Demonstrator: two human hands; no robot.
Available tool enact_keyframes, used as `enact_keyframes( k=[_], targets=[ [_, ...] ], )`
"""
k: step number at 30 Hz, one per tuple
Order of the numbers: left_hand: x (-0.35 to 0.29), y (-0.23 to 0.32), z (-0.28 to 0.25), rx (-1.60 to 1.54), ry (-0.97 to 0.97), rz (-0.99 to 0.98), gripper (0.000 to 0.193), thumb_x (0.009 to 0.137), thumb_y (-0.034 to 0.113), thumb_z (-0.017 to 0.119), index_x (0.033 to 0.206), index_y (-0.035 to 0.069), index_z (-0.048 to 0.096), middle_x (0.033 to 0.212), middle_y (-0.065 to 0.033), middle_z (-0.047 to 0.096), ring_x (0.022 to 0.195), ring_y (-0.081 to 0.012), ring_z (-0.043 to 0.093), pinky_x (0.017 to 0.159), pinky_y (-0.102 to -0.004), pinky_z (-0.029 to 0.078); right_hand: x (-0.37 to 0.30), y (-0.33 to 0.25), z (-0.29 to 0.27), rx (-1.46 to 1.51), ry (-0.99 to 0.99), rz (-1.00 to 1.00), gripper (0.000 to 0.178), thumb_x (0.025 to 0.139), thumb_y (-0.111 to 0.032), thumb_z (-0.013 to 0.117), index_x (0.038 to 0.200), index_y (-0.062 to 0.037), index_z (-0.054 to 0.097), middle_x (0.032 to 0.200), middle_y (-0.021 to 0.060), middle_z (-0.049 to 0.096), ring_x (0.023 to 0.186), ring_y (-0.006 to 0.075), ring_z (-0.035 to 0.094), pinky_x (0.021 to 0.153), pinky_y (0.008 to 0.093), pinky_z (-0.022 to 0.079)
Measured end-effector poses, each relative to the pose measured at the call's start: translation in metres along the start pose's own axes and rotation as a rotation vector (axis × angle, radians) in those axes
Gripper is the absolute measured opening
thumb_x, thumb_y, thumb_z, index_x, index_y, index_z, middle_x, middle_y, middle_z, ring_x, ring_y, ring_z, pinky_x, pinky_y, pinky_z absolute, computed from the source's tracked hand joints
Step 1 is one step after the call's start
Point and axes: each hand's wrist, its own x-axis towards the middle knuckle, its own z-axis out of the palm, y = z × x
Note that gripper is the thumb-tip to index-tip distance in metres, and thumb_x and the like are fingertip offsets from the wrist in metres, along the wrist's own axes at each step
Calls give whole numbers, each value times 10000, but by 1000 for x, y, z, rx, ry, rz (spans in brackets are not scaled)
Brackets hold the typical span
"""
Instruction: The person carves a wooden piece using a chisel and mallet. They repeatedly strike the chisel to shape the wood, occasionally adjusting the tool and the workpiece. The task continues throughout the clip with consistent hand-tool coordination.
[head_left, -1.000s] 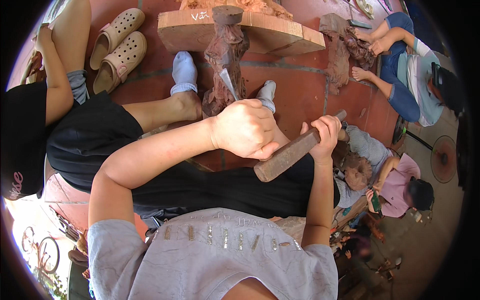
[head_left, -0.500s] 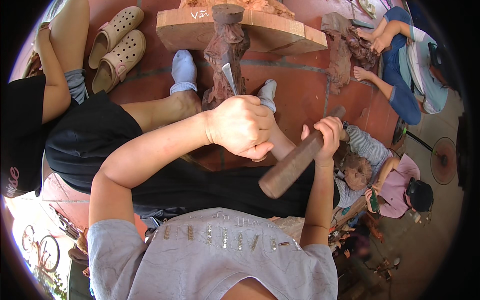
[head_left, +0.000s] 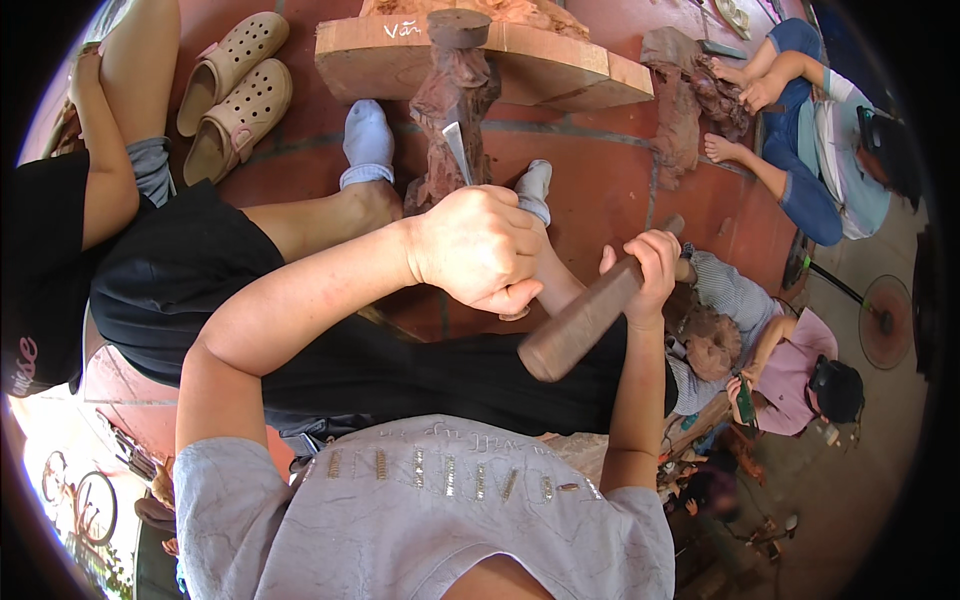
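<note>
My left hand [head_left: 474,250] is closed in a fist around a chisel. The chisel's metal blade [head_left: 457,148] sticks out past the fist toward a reddish-brown carved wooden figure [head_left: 455,85]. In this view the blade overlaps the carving; I cannot tell whether its edge touches the wood. The carving stands upright between my feet, with a round flat top. To the right, my right hand [head_left: 655,275] is wrapped around a dark wooden mallet [head_left: 580,328]. Its thick end points down and left, close to my left fist but apart from it.
Behind the carving lies a thick light wooden slab [head_left: 560,65]. Beige clogs [head_left: 235,130] sit on the red tiled floor at the far left. A seated person [head_left: 840,150] handles another carving [head_left: 675,110] at the far right. A fan [head_left: 887,320] stands at the right.
The mallet's thick end has risen slightly in the picture. My left fist and the chisel have hardly shifted, and both hands keep their grip.
</note>
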Motion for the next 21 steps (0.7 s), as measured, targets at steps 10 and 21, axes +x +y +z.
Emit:
enact_keyframes(
  k=[10, 21],
  targets=[
    [6, 10, 12, 160, -65, -107, 346, 774, 333, 656, 530, 99, 584, 603, -34, 550, 578, -222, 563, 591, -349, 450, -2, 1, -1, -45, 19, 47, 347, 629, -78, 832, 888, -82, 601, 916, 94, 570, 853, 305, 587, 832, 444, 470],
    [6, 4, 8, 35, -58, -62, 307, 764, 289, 679, 553, 123, 529, 604, -18, 491, 546, -212, 524, 526, -346, 392, 2, 2, -6, 67, 60, -14, 341, 676, -77, 831, 904, -79, 578, 909, 91, 584, 848, 292, 590, 801, 432, 483]
  ],
)
